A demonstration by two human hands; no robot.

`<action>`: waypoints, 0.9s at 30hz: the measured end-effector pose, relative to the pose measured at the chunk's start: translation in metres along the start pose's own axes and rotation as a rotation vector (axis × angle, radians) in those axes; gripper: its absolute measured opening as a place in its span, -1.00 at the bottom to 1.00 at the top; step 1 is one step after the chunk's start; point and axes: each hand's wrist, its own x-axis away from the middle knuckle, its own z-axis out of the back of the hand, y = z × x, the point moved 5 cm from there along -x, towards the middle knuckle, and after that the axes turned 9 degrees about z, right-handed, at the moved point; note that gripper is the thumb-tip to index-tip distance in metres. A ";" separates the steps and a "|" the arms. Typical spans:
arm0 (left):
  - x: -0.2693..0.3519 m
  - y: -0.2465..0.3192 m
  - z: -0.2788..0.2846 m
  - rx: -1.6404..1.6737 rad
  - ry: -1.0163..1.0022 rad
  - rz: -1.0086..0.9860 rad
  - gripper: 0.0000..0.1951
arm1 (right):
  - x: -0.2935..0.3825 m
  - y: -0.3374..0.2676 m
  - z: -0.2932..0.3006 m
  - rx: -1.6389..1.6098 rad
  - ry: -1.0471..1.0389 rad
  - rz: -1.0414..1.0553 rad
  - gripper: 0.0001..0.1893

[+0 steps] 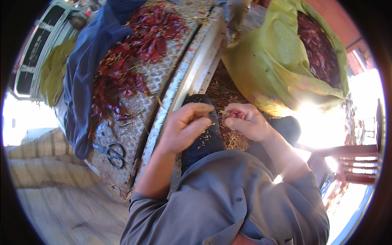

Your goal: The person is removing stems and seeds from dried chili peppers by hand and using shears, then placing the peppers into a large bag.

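My right hand [249, 122] is closed around a small crumpled dried red chili pepper [235, 114], whose pale stem end points toward my left hand. Over my thigh, my left hand [189, 127] has its thumb and fingertips bent toward each other; a tiny pale bit shows by the thumb, and whether it is pinched is not clear. Dried red chili peppers [153, 33] lie heaped with straw-like stems on a worn metal surface [136, 113] to the left. A pair of black-handled scissors [114, 155] rests near that surface's lower end. Seeds and pale crumbs dot my dark trouser leg [205, 142].
An open yellow-green woven sack [263, 58] filled with dark red peppers stands at upper right. Blue cloth [84, 73] lies along the surface's far edge. A metal rail [196, 67] runs beside my left arm. Striped fabric [61, 196] is at lower left, a red wooden chair [352, 150] at right.
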 end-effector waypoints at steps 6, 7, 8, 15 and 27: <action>0.010 -0.009 -0.024 -0.248 0.013 -0.390 -0.59 | 0.008 0.042 -0.023 -0.376 -0.049 -0.123 -0.71; 0.013 -0.012 -0.021 -0.204 0.017 -0.370 -0.61 | 0.007 0.049 -0.030 -0.420 -0.052 -0.131 -0.70; 0.018 -0.015 -0.016 -0.162 0.038 -0.313 -0.62 | 0.005 0.054 -0.036 -0.423 -0.059 -0.137 -0.69; 0.053 -0.026 0.055 0.262 0.354 -0.136 -0.68 | -0.005 0.015 0.016 0.113 0.212 -0.020 -0.74; 0.079 -0.033 0.236 -1.249 0.998 0.295 -0.68 | 0.045 -0.063 0.164 0.345 0.784 0.209 -0.74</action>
